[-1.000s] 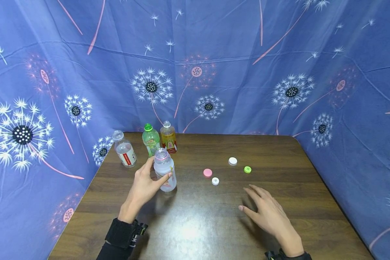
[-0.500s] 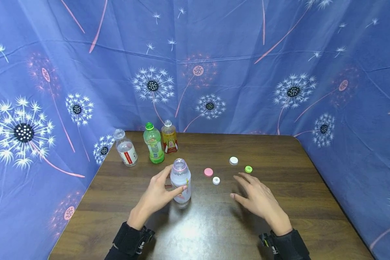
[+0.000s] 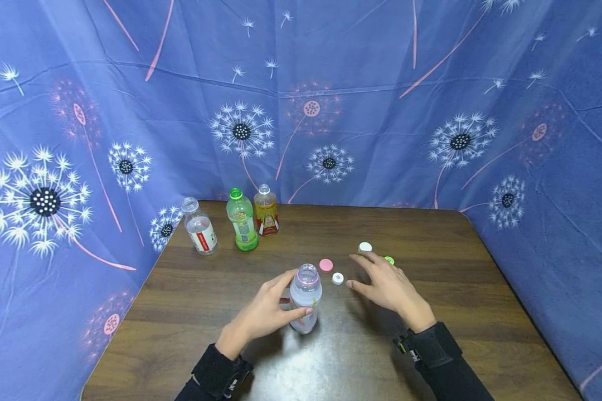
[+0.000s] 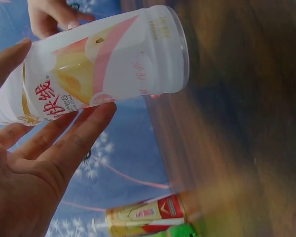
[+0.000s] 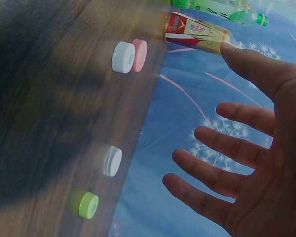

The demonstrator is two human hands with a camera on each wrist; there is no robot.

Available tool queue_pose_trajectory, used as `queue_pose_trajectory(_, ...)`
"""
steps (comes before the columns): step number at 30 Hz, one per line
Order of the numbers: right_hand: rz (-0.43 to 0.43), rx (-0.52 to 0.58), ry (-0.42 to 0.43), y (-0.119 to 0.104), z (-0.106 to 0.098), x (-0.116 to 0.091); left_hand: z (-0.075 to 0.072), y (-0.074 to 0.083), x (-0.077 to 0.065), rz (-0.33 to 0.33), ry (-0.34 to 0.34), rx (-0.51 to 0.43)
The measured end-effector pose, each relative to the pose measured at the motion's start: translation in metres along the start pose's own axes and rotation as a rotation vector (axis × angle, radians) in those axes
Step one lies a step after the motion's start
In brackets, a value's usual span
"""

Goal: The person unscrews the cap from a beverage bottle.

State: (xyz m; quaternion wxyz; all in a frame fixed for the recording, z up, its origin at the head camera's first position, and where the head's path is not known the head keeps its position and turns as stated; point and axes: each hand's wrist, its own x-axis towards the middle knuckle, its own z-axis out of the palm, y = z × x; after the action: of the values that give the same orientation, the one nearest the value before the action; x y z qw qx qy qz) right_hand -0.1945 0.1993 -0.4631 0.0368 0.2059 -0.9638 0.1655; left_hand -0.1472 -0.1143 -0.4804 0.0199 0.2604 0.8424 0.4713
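Note:
My left hand (image 3: 267,312) grips a whitish plastic bottle (image 3: 305,301) with no cap, thumb on one side and fingers on the other. In the left wrist view the bottle (image 4: 98,66) shows a printed label with fruit and red lettering. My right hand (image 3: 388,284) hovers over the table with fingers spread, holding nothing. Near its thumb lies a small white cap (image 3: 338,278), with a pink cap (image 3: 326,265) just beyond. Another white cap (image 3: 365,247) and a green cap (image 3: 389,260), partly hidden, are by its fingers.
At the back left of the wooden table (image 3: 180,323) stand three uncapped bottles: a clear one with a white-and-red label (image 3: 200,231), a green one (image 3: 242,223) and a yellow-red one (image 3: 267,214). A blue dandelion-print cloth (image 3: 371,111) hangs behind.
My left hand has brought the whitish bottle from beside the green bottle rightward and nearer to me. My right hand has moved left and forward toward the caps.

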Motion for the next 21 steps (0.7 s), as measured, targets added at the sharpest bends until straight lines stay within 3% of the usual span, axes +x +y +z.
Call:
queue_pose_trajectory(9, -0.058, 0.014, -0.018, -0.001, 0.008, 0.034, 0.016, 0.008, 0.002, 0.015, -0.067, -0.062)
queue_pose_trajectory(21, -0.127, -0.033, -0.133, -0.011, 0.030, 0.075, 0.027, 0.007, 0.000, 0.105, -0.053, -0.064)
